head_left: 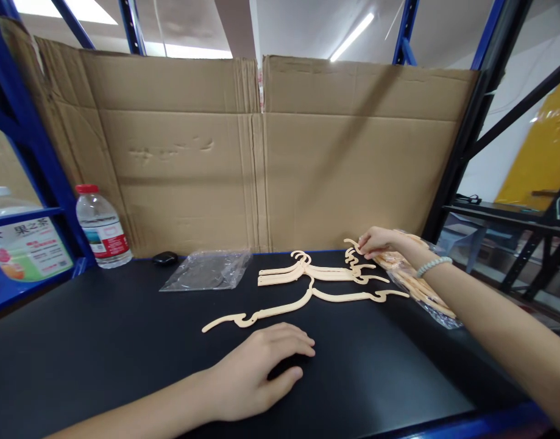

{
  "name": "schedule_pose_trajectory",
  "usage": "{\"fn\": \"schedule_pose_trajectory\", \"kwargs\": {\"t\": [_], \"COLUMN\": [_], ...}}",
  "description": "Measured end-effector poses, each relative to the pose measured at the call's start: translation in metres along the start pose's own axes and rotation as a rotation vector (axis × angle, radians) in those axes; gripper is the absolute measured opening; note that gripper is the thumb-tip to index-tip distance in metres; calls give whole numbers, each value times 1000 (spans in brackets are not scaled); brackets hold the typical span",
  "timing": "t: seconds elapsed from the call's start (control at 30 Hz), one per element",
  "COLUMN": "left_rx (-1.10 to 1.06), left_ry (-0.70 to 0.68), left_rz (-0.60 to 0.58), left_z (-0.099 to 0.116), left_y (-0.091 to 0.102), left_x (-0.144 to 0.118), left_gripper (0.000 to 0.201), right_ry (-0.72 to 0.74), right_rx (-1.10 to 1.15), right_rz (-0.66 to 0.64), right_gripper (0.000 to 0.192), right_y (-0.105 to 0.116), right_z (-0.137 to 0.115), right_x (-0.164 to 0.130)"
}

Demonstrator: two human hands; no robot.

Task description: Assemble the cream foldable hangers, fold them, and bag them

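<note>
Hangers of cream plastic lie flat on the black counter, toward its far right. One single hanger lies nearer, spread wide with its hook pointing far. Just beyond it a small stack sits with hooks overlapping. The right hand reaches to the far right end of that stack, fingertips pinched on a hanger hook there; the grip is nearly closed around that thin piece. A pale bead bracelet rings the wrist. Under the right forearm a clear plastic bag holds more hangers, lying close to the counter's right edge.

The left hand rests palm down on the counter, near and centre, fingers loosely spread, holding nothing, just short of the single hanger. Left of it the counter surface is open dark space out to the blue shelf frame.

An empty flat clear bag lies far centre-left. Beside it sits a small black object, then a water bottle with a red cap. Cardboard sheets wall off the far edge.
</note>
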State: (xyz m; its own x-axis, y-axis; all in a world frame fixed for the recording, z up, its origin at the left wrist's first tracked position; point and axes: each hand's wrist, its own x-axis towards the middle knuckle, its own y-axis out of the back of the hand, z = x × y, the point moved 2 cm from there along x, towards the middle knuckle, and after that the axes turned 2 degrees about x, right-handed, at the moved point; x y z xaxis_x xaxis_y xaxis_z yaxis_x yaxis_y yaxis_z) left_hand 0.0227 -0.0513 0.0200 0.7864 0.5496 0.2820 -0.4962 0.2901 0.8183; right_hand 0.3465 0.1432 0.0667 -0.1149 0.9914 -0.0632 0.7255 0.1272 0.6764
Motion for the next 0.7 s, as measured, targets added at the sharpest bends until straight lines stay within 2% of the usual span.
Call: {"fn": "schedule_pose_trajectory", "kwargs": {"t": [0.1,0.17,0.23,0.33,0.43,0.5,0.6,0.7], "left_rx": [-148,-327,-524,-718,-811,-827,-860,-939], "left_ry": [180,300,380,460,495,523,565,586], "left_rz": [112,184,238,313,374,412,463,486], "left_z": [-9,-14,-17,-18,-16,-14,-14,-18], "left_y": [0,-2,-4,-7,-7,-7,-6,-6], "left_x": [2,4,7,9,10,10,8,7], "left_gripper": [28,25,28,40,39,35,33,31], "right_ry": [-3,53,145,247,332,348,411,514], "right_rx": [85,163,281,429,509,557,579,523], "right_rz": [-39,-78,-154,-294,-329,-332,-308,-201], "right_gripper": [8,17,24,32,23,17,18,19], "right_y": [-7,-22,-46,-95,-140,-160,-167,-150], "right_z": [-13,-25,-38,-59,-75,-81,-87,-85], "right_x": [-12,-27,-46,-79,-108,-120,-123,-108]}}
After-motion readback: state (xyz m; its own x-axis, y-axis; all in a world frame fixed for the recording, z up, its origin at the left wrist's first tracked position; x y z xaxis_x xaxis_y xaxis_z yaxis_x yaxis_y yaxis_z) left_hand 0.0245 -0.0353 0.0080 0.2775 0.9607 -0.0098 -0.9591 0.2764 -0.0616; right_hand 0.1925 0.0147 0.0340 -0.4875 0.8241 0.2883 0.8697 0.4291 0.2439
